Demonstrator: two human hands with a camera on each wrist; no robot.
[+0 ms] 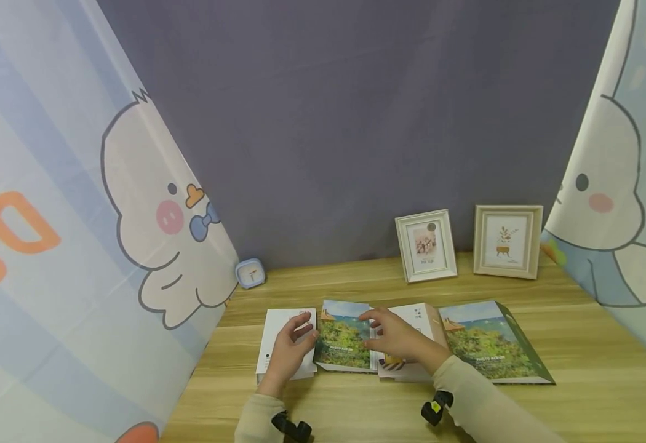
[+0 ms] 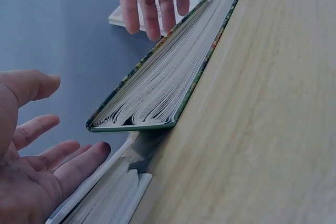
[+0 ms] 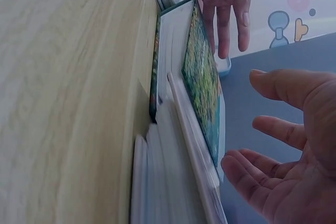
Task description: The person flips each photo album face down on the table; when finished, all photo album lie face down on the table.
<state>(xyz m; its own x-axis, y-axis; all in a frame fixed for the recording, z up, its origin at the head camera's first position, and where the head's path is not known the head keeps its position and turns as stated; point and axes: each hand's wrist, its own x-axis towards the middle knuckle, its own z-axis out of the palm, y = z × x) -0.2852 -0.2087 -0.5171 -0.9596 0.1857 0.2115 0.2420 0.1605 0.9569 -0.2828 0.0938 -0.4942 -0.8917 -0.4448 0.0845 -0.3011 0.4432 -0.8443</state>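
A photo album (image 1: 341, 338) with a seaside garden cover lies between my two hands. Its closed pages fan slightly in the left wrist view, and its edge rests over a neighbouring white album. My left hand (image 1: 290, 349) is above the white album (image 1: 272, 326) on the left, thumb and fingers apart, nothing held. Over the other white album (image 1: 419, 315), my right hand (image 1: 399, 337) has loosely bent fingers spread near the photo album's right edge. In the right wrist view the right hand's fingertips (image 3: 231, 163) are close to that edge; contact cannot be told.
Another garden-cover photo album (image 1: 486, 344) lies at the right of the row. Two picture frames, one white (image 1: 403, 249) and one cream (image 1: 480, 240), stand at the back. A small blue clock (image 1: 251, 283) sits back left. Printed curtains (image 1: 151, 154) flank the wooden table (image 1: 345, 412).
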